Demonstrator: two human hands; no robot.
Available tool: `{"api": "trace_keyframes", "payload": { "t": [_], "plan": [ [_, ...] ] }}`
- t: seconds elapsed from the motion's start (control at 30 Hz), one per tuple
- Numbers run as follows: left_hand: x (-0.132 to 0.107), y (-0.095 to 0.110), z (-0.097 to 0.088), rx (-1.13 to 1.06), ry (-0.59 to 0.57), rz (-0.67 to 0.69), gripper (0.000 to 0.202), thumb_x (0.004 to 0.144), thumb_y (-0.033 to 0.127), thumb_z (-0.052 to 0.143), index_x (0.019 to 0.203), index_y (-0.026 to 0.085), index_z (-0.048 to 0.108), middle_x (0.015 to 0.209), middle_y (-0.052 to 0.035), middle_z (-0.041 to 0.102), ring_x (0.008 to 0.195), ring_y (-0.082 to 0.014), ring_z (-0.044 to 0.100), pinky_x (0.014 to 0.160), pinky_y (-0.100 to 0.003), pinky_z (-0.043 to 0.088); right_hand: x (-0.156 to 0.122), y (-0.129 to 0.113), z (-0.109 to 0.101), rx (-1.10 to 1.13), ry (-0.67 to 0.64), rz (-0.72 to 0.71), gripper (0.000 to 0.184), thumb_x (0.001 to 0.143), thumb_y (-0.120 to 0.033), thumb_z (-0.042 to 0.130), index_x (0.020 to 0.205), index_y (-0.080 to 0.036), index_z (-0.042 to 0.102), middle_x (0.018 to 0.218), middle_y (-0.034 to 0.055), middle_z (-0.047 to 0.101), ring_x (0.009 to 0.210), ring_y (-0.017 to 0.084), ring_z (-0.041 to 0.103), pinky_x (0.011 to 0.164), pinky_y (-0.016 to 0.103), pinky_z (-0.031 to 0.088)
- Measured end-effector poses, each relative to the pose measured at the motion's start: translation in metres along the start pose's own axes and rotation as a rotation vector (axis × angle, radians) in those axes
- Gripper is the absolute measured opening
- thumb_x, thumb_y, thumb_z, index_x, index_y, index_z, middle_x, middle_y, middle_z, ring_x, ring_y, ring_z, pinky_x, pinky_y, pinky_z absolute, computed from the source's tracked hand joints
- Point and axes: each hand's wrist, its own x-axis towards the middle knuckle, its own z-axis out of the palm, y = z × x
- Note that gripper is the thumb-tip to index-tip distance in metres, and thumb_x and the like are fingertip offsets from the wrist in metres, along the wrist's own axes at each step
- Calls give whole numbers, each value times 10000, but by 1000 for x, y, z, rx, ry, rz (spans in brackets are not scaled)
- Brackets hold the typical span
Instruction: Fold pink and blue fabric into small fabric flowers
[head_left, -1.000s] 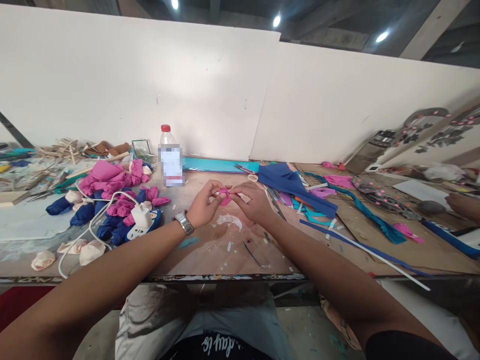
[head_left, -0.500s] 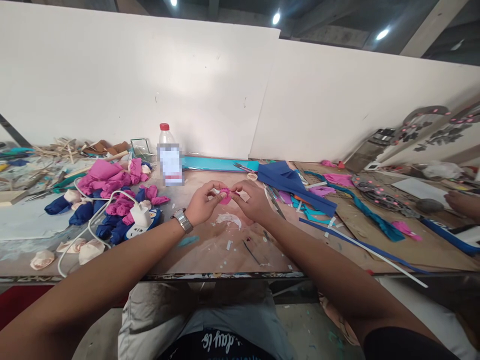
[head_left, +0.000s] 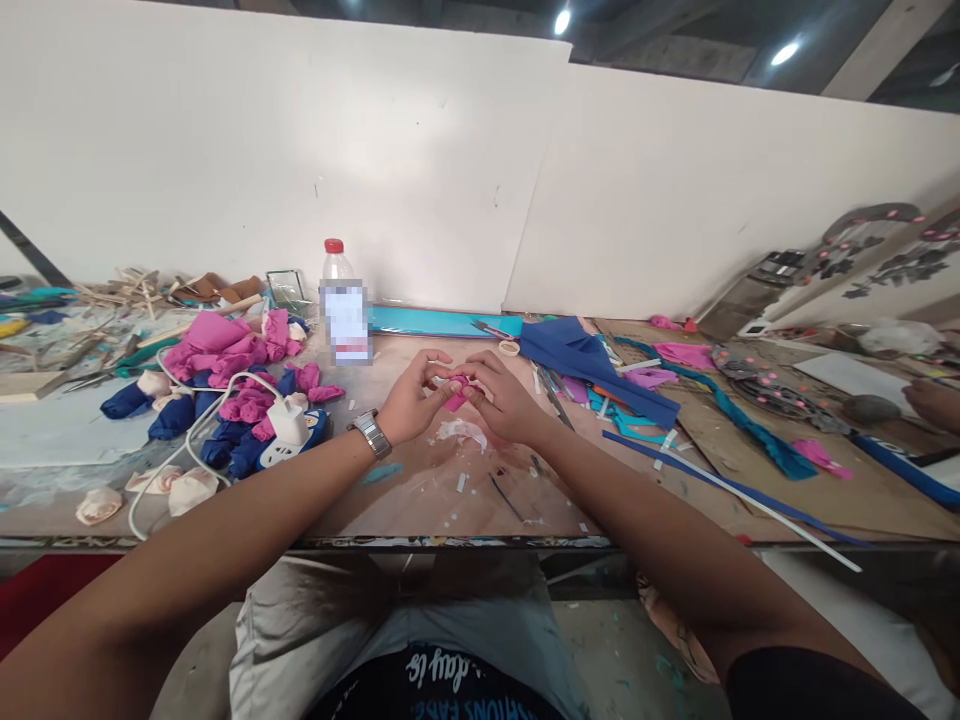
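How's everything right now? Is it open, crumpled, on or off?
Left hand: pinching the pink cloth piece
Right hand: fingers on that piece too
Pink cloth piece: held, partly hidden by fingers
Bottle: upright, red cap on
Wristwatch: being worn
White charger: on the power strip, seemingly plugged in
White cable: loosely looped
Pink cloth heap: crumpled
Teal cloth strip: stretched out, rumpled
Ceiling lights: lit

Bright pink piece; red bottle cap; deep blue cloth; teal strip.
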Motion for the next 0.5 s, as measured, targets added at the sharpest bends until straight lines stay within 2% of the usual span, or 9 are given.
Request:
{"api": "trace_keyframes", "payload": {
  "t": [0.07,0.2,0.3,0.4,0.5],
  "plan": [
    [0,0,0,-7,36,-8,424,931,519,666,1174,206,517,1016,-53,687,902,-161,651,784,-293,470,0,0,1,10,37,13,345,1060,-454,450,1208,-216,651,1118,115,612,1076,256,578,949,433,497],
    [3,0,-2,50,175,-20,399,918,580,649,927,187,578,902,-24,617,837,-145,569,758,-286,449,0,1,1,0,156,81,287,1046,-428,489,1191,-225,631,1087,98,644,999,240,594,881,403,511],
    [5,1,-5,58,151,-97,461,884,629,658,826,174,611,779,0,589,735,-131,516,714,-288,424,0,1,0,-25,219,110,253,1033,-394,517,1174,-225,643,1077,90,669,950,228,603,852,391,513],
    [5,1,-5,-6,103,-141,486,834,657,697,801,173,662,759,2,619,715,-131,517,714,-293,440,-1,1,-1,-35,231,130,251,1027,-385,523,1168,-228,658,1065,85,690,933,225,613,848,392,515],
    [5,1,-3,-85,107,-188,475,782,650,754,786,180,683,751,3,631,703,-130,526,697,-286,450,-1,2,0,-15,236,156,259,1022,-391,532,1175,-230,667,1069,80,702,921,218,620,829,382,521]
  ]
}}
